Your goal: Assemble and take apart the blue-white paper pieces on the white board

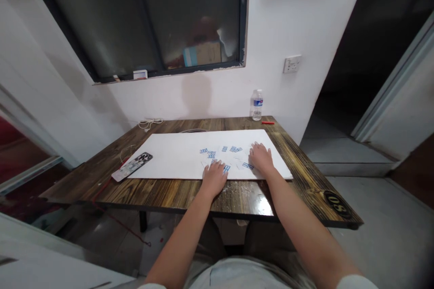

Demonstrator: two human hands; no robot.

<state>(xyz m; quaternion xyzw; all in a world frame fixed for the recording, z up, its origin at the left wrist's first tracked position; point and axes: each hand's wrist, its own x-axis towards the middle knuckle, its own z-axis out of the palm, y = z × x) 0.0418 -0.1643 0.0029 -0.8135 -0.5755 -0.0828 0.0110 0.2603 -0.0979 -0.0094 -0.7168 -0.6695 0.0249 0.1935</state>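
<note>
A long white board lies on the brown wooden table. Several small pieces with blue markings are scattered over its middle and right part. My left hand rests palm down near the board's front edge, fingers spread, with some pieces beside its fingertips. Farther right, my right hand lies on the board with its fingers apart, and a blue-marked piece is just to its left. Whatever may be under either palm is hidden.
A phone lies across the board's left end. Behind the board are a white cable, a clear bottle and a red pen. The wooden table has a number plate at its front right corner.
</note>
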